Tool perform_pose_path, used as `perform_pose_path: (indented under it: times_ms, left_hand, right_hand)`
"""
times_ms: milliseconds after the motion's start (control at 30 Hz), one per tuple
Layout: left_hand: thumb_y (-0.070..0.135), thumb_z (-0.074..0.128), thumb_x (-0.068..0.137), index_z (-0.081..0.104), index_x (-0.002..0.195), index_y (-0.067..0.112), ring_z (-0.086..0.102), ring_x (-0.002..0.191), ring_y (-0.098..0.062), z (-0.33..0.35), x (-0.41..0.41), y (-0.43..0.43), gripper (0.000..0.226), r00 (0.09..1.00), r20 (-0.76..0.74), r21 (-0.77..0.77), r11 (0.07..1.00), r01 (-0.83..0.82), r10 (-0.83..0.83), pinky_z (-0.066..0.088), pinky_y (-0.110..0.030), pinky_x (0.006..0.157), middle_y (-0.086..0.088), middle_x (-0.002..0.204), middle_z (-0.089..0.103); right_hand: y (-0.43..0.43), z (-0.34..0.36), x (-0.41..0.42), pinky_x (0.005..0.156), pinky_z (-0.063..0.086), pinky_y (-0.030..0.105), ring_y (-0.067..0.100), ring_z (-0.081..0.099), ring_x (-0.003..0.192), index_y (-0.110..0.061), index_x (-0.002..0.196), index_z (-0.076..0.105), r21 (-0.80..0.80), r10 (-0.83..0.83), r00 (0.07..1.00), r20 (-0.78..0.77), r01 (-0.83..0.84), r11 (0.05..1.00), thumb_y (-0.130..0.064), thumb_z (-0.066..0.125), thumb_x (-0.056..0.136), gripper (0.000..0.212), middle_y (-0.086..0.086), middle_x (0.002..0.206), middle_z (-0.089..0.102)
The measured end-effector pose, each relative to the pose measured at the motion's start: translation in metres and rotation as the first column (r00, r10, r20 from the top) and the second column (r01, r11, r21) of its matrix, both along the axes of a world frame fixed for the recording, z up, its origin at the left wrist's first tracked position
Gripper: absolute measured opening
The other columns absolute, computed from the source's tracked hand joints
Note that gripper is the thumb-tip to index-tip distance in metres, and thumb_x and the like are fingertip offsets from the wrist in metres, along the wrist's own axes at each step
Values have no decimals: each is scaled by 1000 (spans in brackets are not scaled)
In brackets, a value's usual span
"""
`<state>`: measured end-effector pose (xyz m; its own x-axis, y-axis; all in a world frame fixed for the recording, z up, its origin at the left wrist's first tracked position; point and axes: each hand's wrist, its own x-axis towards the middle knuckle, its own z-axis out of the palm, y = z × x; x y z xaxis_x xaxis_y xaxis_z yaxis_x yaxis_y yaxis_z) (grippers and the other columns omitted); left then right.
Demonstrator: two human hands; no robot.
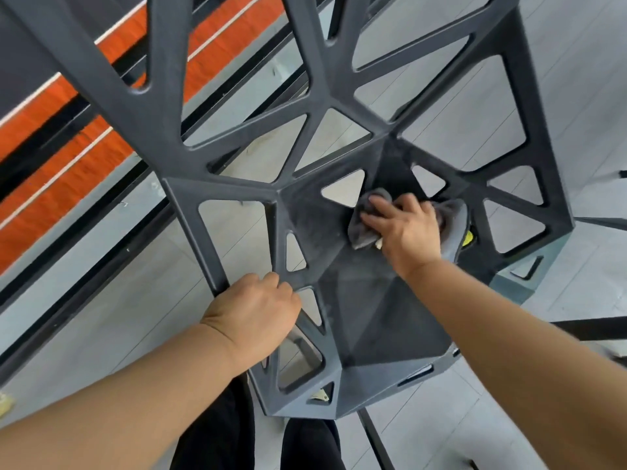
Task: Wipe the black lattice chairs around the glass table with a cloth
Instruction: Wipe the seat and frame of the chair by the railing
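Grey tiles (576,79) under lattice chair (373,317). Pressing cloth (363,228) flat with right hand (407,232), gripping strut (195,232) with curled left hand (254,313). Next, probably wiping toward lower centre.

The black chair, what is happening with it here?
A person is wiping the black lattice chair. The right hand presses a grey cloth on the seat, close to the backrest. The left hand has its grip on a bar at the seat's side, likely to steady it. The seat looks dusty in places.
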<state>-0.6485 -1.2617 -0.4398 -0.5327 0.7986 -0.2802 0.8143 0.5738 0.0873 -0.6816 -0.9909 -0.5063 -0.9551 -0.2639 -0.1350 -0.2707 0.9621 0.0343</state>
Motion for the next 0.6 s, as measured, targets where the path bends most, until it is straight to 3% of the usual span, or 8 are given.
perform_pose_path:
  times_ms: [67,167,300,500,600]
  left_hand:
    - [-8,43,44,48,47,16,43,41,-20,-2,1,0,24,1000,-14,-20,1000,9,-10,23,-22,44,-1,44,43]
    - [-4,54,35,46,47,17,42,42,-19,-3,3,1,25,1000,-1,-68,998,11,-11,22,-22,46,0,44,40]
    - [-3,62,34,48,47,16,43,41,-20,-1,3,3,27,1000,8,-73,997,10,-10,25,-22,43,-1,44,42]
    - [-6,66,33,50,48,13,44,40,-22,2,2,5,29,1000,8,-65,998,5,-5,31,-24,39,-4,44,44]
    - [-6,68,31,49,47,14,43,40,-21,2,2,3,32,1000,0,-37,999,-12,12,32,-23,39,-3,44,43]
  right_hand:
    - [13,4,-33,73,38,39,34,53,91,-28,109,70,55,-7,1000,-22,8,998,-15,69,76,36,-3,122,62]
    - [25,20,-79,83,37,43,35,45,106,-29,123,61,152,-77,997,10,75,985,-17,63,84,41,-1,130,54]
    - [37,23,-66,77,37,42,35,45,101,-24,127,57,206,-23,1000,2,22,978,-20,70,77,52,1,126,53]
    - [81,42,2,66,39,40,35,47,87,-20,106,69,288,-77,995,69,54,956,-16,80,63,45,1,103,61]
    - [93,60,5,70,41,41,35,45,88,-18,94,72,212,-177,982,-63,186,959,-11,76,65,31,2,98,64]
